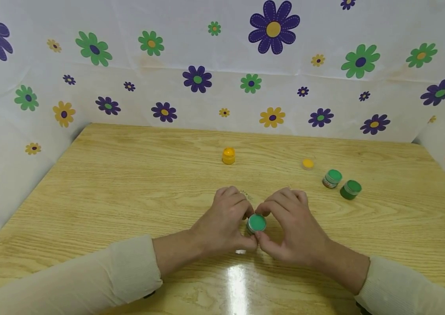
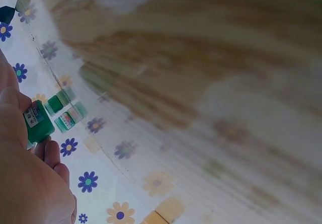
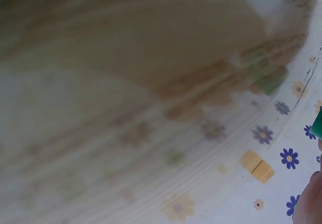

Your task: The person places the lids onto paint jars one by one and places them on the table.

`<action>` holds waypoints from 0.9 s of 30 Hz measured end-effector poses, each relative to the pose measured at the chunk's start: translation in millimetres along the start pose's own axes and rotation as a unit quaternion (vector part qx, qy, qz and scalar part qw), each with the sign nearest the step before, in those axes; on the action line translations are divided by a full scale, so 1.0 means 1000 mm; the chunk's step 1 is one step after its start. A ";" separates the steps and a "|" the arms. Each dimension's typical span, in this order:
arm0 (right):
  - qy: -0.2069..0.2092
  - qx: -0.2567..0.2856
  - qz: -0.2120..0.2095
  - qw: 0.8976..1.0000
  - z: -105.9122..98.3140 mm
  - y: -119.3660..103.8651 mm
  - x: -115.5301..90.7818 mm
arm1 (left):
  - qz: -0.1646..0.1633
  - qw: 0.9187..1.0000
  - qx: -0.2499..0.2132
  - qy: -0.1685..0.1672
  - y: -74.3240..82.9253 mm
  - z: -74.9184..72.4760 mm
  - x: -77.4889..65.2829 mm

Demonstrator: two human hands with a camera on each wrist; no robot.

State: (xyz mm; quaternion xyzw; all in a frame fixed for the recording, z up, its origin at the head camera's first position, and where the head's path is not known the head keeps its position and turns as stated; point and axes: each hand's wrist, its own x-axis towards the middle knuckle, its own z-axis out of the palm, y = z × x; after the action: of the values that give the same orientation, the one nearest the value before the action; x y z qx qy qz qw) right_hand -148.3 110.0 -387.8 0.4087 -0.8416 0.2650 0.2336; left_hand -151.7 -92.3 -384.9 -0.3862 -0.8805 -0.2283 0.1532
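A small paint jar [image 1: 256, 222] with a green top stands between both hands, low over the near middle of the table. My left hand [image 1: 228, 221] grips its left side with thumb and forefinger. From the right, my right hand [image 1: 295, 227] pinches the same jar with curled fingers and thumb. The left wrist view shows the green jar's labelled side [image 2: 37, 123] between the fingers. In the right wrist view, only a green corner of the jar [image 3: 317, 126] and part of the hand appear at the right edge.
An orange jar [image 1: 228, 156] stands farther back on the wooden table [image 1: 128, 183]. A small yellow disc [image 1: 307, 164] lies to its right, followed by two green jars, a lighter one [image 1: 332, 178] and a darker one [image 1: 350, 190]. A flowered white cloth [image 1: 230, 57] borders the table.
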 end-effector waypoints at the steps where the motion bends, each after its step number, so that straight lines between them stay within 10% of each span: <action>1: 0.000 -0.001 0.001 1.000 0.000 0.000 0.000 | -0.001 1.000 0.000 -0.001 0.000 0.000 0.000; 27: -0.022 -0.033 0.052 0.998 -0.001 -0.002 -0.002 | 0.002 1.000 0.007 -0.011 0.001 0.000 -0.001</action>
State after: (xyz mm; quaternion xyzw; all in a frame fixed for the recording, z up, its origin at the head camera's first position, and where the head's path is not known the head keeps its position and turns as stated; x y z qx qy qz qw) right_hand -145.8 110.4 -387.8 0.3619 -0.8750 0.2398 0.2142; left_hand -150.7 -92.1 -385.1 -0.3893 -0.8830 -0.2175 0.1462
